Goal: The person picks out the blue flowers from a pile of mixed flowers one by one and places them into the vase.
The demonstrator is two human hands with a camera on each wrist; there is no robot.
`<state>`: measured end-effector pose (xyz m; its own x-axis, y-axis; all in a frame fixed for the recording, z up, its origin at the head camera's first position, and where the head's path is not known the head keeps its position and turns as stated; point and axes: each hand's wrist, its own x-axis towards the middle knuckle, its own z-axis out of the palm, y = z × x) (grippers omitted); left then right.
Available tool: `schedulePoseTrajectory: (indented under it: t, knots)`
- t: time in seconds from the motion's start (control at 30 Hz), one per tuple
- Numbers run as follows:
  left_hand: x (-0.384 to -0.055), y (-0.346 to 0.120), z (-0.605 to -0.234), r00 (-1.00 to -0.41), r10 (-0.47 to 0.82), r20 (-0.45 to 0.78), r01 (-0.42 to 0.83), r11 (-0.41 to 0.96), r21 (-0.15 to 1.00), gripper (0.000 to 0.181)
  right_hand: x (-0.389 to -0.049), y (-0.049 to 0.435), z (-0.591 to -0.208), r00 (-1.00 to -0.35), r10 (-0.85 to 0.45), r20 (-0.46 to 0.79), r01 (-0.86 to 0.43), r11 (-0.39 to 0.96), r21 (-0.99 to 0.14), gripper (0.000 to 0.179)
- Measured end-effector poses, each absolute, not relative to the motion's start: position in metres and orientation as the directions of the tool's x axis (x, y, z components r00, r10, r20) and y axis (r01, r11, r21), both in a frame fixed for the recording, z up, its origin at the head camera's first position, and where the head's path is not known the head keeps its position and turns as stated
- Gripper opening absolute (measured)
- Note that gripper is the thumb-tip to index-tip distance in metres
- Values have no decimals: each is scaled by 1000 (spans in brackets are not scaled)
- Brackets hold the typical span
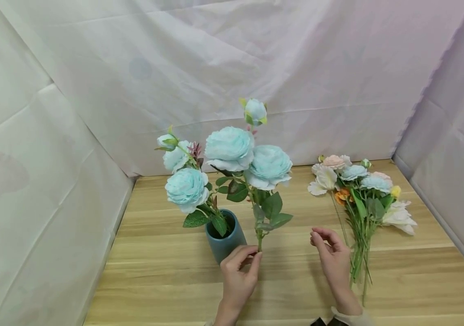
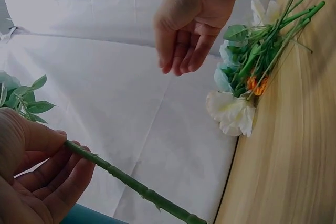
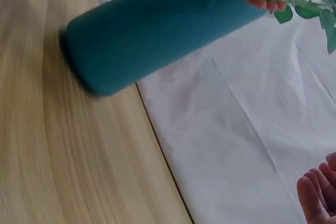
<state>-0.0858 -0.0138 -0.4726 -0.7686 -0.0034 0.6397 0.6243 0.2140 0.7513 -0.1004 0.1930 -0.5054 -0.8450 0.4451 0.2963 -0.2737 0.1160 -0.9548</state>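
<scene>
My left hand (image 1: pixel 238 276) pinches the green stem (image 2: pixel 142 187) of a light-blue artificial flower spray (image 1: pixel 268 166) between thumb and fingers. The spray stands upright with large ruffled blooms, a bud and green leaves. Just behind that hand is a teal vase (image 1: pixel 228 244), holding a similar blue flower spray (image 1: pixel 187 189) that leans left. In the right wrist view the held stem crosses in front of the vase (image 3: pixel 152 40), outside it. To the right, my right hand (image 1: pixel 334 260) hovers over the table with loosely bent fingers, holding nothing.
A bunch of artificial flowers (image 1: pixel 362 217) in white, pink, blue, orange and yellow lies on the wooden table (image 1: pixel 166 280) at the right, stems toward me. White cloth (image 1: pixel 317 68) hangs behind the table and along both sides.
</scene>
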Motion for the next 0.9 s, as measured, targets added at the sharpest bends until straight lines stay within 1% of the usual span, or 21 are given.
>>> schedulePoseTrajectory:
  t: [0.17,0.33,0.5,0.63,0.73,0.9]
  knots:
    - [-86,-15,-470,-744,-6,669,652,216,727,18,-103,210,-511,-806,472,357,-305,185,-934,10]
    - [-86,-16,-471,-734,-14,679,659,226,717,18,-102,222,-512,-801,516,303,-256,161,-953,11]
    - [-89,-18,-471,-697,-18,717,694,236,681,20,-101,228,-514,-800,533,276,-210,182,-961,12]
    - [-89,-21,-470,-685,-22,728,703,239,669,21,-102,230,-516,-790,543,285,-233,165,-958,13]
    - [-88,-22,-468,-696,-27,718,691,248,679,23,-102,232,-518,-780,541,316,-275,157,-949,13]
    - [-84,-23,-462,-756,-48,653,622,257,739,22,-100,235,-516,-767,555,322,-312,116,-943,13]
